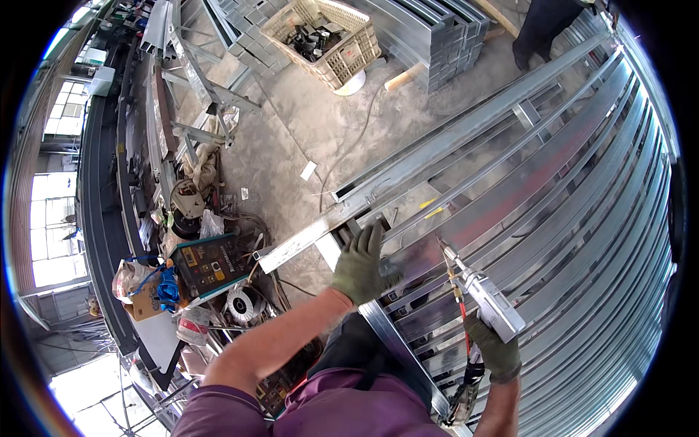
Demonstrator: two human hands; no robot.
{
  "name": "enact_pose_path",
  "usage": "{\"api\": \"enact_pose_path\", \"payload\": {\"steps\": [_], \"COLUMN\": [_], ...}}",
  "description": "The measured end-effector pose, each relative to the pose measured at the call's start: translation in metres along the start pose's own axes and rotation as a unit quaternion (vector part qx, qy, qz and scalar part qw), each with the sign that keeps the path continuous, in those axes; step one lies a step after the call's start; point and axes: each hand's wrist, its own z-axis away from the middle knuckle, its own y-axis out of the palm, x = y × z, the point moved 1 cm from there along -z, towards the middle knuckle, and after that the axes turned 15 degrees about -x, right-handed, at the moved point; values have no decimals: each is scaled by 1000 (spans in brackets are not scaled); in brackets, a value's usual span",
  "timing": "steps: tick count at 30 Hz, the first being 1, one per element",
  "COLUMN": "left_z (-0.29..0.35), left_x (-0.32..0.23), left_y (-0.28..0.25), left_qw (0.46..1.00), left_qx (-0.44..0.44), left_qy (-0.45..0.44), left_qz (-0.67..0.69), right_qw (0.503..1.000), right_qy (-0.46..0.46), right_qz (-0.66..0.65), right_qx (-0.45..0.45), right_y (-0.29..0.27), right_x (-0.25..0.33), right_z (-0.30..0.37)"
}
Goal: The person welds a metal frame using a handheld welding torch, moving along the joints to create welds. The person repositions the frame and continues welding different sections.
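My right hand (495, 351), in a dark green glove, is closed around a handheld welding gun (489, 304) with a white and silver body. Its narrow nozzle points up and left over the steel bars, and a red and black cable runs down from it past my wrist. My left hand (360, 266), gloved alike, lies with fingers stretched out at the corner of a galvanised steel frame (408, 171). Nothing shows in its grasp; whether the palm touches metal is hard to tell. Long parallel steel bars (553, 240) fill the right side under the gun.
A control box (211, 264) and a wire spool (245, 304) sit at left among tangled cables. Farther off stand a plastic crate (349, 54) of dark metal parts and stacked steel tubes (457, 54). Another person's legs (540, 33) show at the far right. A cable (357, 142) crosses the floor.
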Motion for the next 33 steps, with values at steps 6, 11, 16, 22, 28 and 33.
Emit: {"api": "enact_pose_path", "payload": {"steps": [6, 11, 16, 22, 28, 33], "left_z": [18, 21, 19, 15, -99, -177], "left_x": [-15, -13, -9, 1, 8, -7], "left_y": [42, 53, 47, 32, -54, -52], "left_qw": [990, 989, 991, 985, 964, 965], "left_qx": [-134, -145, -135, -152, -181, 64], "left_qy": [-35, -12, -1, 53, 194, 227], "left_qz": [19, -35, -7, 55, -25, -117], "right_qw": [999, 998, 997, 998, 998, 997], "right_qy": [-28, -50, -61, -57, -39, -28], "right_qz": [26, 4, 17, 0, -9, 10], "right_qx": [19, 25, 37, 30, 41, 76], "right_y": [14, 26, 27, 25, 23, 31], "right_x": [4, -3, -3, -4, -5, -3], "right_z": [1, 3, 3, 4, 4, 4]}}
